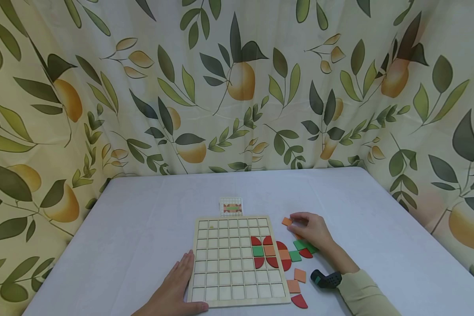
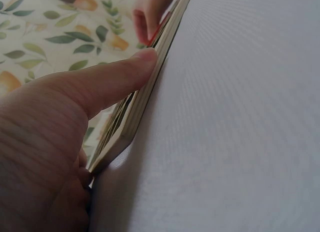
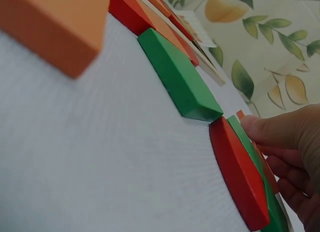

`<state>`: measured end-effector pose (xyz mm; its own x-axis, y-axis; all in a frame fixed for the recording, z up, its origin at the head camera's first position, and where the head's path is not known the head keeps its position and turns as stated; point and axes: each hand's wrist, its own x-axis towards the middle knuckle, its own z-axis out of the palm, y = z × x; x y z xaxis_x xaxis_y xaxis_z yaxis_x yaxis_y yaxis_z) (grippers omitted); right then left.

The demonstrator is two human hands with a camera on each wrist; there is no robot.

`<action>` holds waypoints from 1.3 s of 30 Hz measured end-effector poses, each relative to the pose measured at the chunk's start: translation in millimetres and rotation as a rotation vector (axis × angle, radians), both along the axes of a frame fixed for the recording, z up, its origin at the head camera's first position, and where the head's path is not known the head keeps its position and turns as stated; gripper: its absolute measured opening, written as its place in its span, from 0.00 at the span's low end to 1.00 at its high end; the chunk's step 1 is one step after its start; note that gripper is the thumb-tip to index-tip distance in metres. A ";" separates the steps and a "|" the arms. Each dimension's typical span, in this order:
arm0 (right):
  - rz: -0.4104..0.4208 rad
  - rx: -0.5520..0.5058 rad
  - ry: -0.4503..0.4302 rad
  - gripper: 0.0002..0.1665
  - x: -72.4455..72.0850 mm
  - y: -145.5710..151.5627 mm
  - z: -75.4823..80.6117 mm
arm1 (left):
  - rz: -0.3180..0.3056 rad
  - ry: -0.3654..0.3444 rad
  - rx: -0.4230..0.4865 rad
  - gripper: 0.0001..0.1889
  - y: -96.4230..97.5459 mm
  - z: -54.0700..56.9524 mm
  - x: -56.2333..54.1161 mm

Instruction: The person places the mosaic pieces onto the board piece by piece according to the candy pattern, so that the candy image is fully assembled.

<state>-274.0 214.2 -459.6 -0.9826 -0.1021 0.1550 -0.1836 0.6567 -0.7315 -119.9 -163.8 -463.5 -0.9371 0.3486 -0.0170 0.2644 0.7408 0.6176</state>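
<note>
Hand, left [image 1: 174,285]: fingers straight along the pale wooden gridded board [image 1: 241,303], thumb at its near corner.
Board: holds four red quarter-circle blocks [image 1: 272,262], one green square block [image 1: 257,251], one orange square block [image 1: 269,250].
White table [image 1: 154,241], right side: four more red blocks [image 1: 299,301]; right wrist view adds thick block sides.
Hand, right [image 1: 314,230]: pinching another orange block [image 1: 286,221] beside the board's far right corner.

Board [image 1: 223,263] on table [image 1: 150,210], card [image 1: 231,207] behind it, tiles [image 1: 269,250] in right-side cells, loose tiles [image 1: 293,286] right of board
</note>
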 end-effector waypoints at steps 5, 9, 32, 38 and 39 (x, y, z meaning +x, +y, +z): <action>0.026 -0.006 0.009 0.21 -0.2 -2.3 1.6 | 0.003 -0.006 -0.001 0.63 0.2 0.4 -0.2; 0.040 -0.001 0.005 0.19 -0.8 -4.0 2.2 | 0.005 -0.008 0.007 0.63 0.4 0.9 0.0; 0.094 -0.032 -0.058 0.16 -1.3 -22.1 11.3 | 0.001 -0.009 0.016 0.63 -1.0 -1.9 -0.5; 0.134 -0.043 -0.035 0.16 1.8 -33.7 15.6 | -0.004 0.008 0.015 0.63 -0.9 -3.3 -0.6; 0.147 -0.044 -0.028 0.16 2.7 -36.0 16.8 | -0.004 0.009 0.014 0.62 -0.9 -3.0 -0.5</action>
<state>-271.3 178.2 -442.8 -0.9614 -0.2393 0.1356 -0.2550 0.5913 -0.7651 -120.5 -164.7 -466.5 -0.9358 0.3525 -0.0039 0.2728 0.7312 0.6253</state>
